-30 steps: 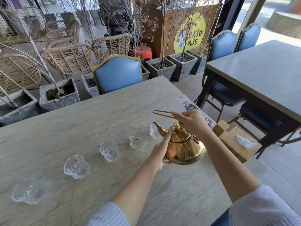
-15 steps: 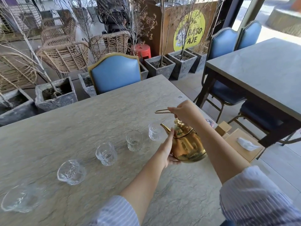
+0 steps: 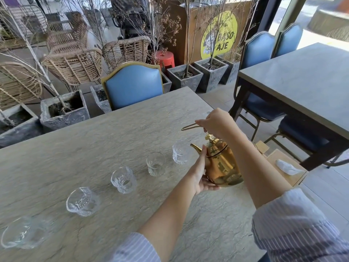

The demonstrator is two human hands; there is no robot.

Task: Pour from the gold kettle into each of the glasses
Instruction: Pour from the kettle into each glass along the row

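The gold kettle (image 3: 221,163) hangs tilted above the stone table (image 3: 75,140), its spout pointing left at the rightmost glass (image 3: 180,152). My right hand (image 3: 215,121) grips the thin wire handle from above. My left hand (image 3: 201,173) presses against the kettle's left side and cups its base. Several clear glasses stand in a diagonal row: a small smooth one (image 3: 155,163), a textured one (image 3: 123,179), a wide one (image 3: 82,201) and a blurred one (image 3: 22,232) at the lower left edge. No stream of liquid is visible.
A blue chair (image 3: 133,85) faces me across the table. A wooden tissue box (image 3: 283,167) sits off the table's right edge. A second table (image 3: 302,80) with blue chairs stands to the right. Stone planters and rattan chairs line the back.
The kettle has risen and tipped further toward the rightmost glass. My right hand lifted the handle higher, and my left hand slid lower under the base.
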